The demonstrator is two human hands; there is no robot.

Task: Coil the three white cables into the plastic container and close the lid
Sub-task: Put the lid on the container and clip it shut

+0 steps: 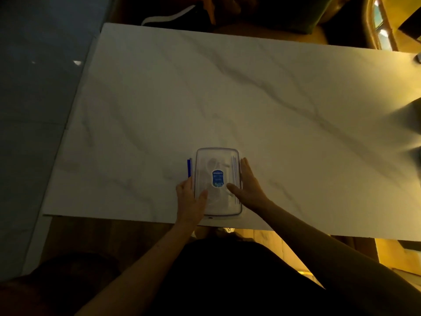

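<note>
A clear plastic container (pixel 217 156) stands near the table's front edge with its lid (pixel 224 202) lying on top; a blue label (pixel 218 178) marks the lid's middle. White cables (pixel 210 166) show faintly through the lid. My left hand (pixel 190 201) grips the container's left side, thumb on the lid. A blue latch flap (pixel 189 167) sticks out on that side, above my fingers. My right hand (pixel 249 187) holds the right side, thumb pressing on the lid and fingers along the edge.
The white marble table (pixel 250 99) stretches far and right of the container. A dark shoe with a white stripe (pixel 180 17) lies beyond the far edge. Wooden furniture (pixel 376 23) stands at the back right. My dark-clothed lap is below the table.
</note>
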